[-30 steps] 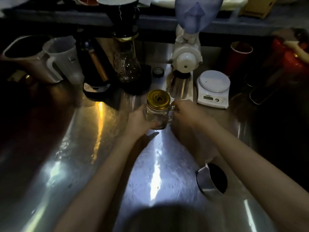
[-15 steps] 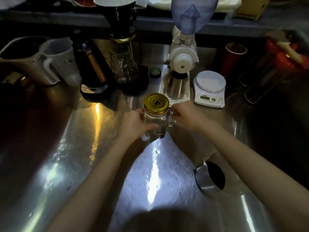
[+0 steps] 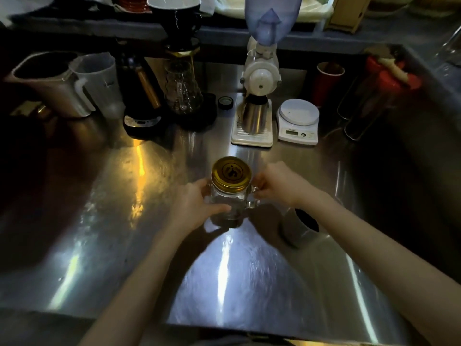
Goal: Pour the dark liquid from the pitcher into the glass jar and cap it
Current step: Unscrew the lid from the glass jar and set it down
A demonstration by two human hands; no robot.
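Note:
A clear glass jar (image 3: pixel 230 204) with a side handle stands on the steel counter (image 3: pixel 124 221) in the middle of the view. A gold screw lid (image 3: pixel 231 174) with a dark emblem sits on its mouth. My left hand (image 3: pixel 193 208) wraps the jar's left side. My right hand (image 3: pixel 279 183) grips the handle on its right. Just right of the jar, behind my right wrist, stands a small steel pitcher (image 3: pixel 299 224) with dark contents.
Along the back stand a steel jug (image 3: pixel 50 83), a plastic measuring jug (image 3: pixel 99 83), a black drip stand with a glass server (image 3: pixel 183 88), a white grinder (image 3: pixel 259 78) over a steel cup (image 3: pixel 255 116), a white scale (image 3: pixel 298 121) and a red cup (image 3: pixel 329 81).
Both hands have drawn the capped jar toward me, away from the grinder. The grips are unchanged.

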